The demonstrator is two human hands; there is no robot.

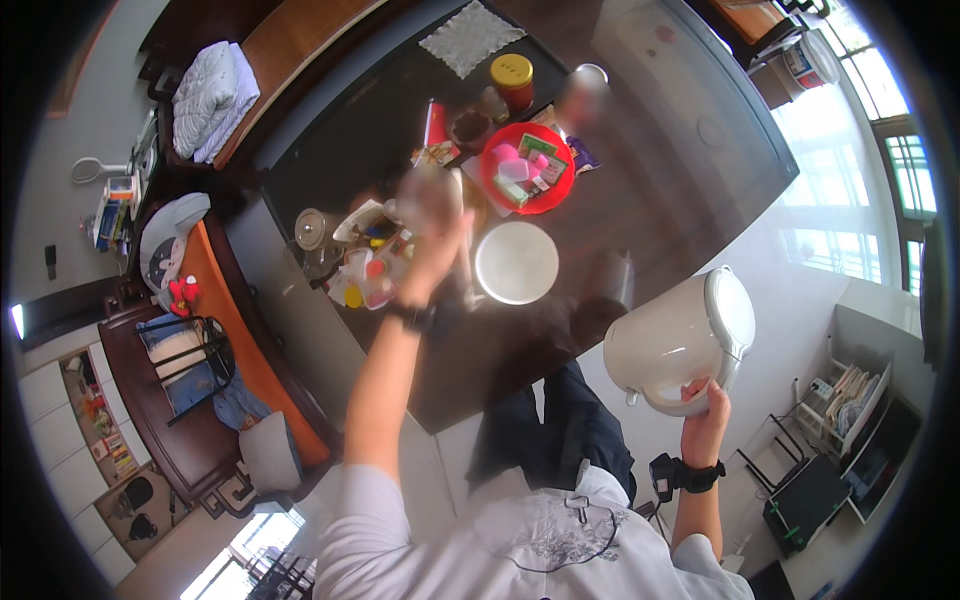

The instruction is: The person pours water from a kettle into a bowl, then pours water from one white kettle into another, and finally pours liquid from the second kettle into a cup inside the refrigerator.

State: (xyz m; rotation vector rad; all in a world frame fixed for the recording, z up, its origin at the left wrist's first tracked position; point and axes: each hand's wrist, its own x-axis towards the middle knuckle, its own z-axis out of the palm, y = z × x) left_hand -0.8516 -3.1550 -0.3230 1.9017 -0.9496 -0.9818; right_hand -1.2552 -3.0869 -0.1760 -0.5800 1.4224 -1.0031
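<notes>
My right hand (pixel 706 401) grips the handle of a white electric kettle (pixel 664 345), which is held tilted off the table's near right side with its lid on. My left hand (pixel 439 255) is over the dark table (pixel 540 330), at a blurred round brownish thing (pixel 429 199); whether the fingers hold it is not clear. Just right of that hand lies a white round, shallow, rimmed thing (pixel 517 262). Beyond it stands a red scalloped plate (pixel 564 196) with pink and green packets and a small clear container.
A yellow-lidded jar (pixel 513 79), a brown bowl (pixel 471 127) and a lace mat (pixel 471 37) are on the table's far part. At its left are a glass lidded jar (pixel 311 229) and a clear container (pixel 379 277) among small items. A wooden bench (pixel 240 322) stands further left.
</notes>
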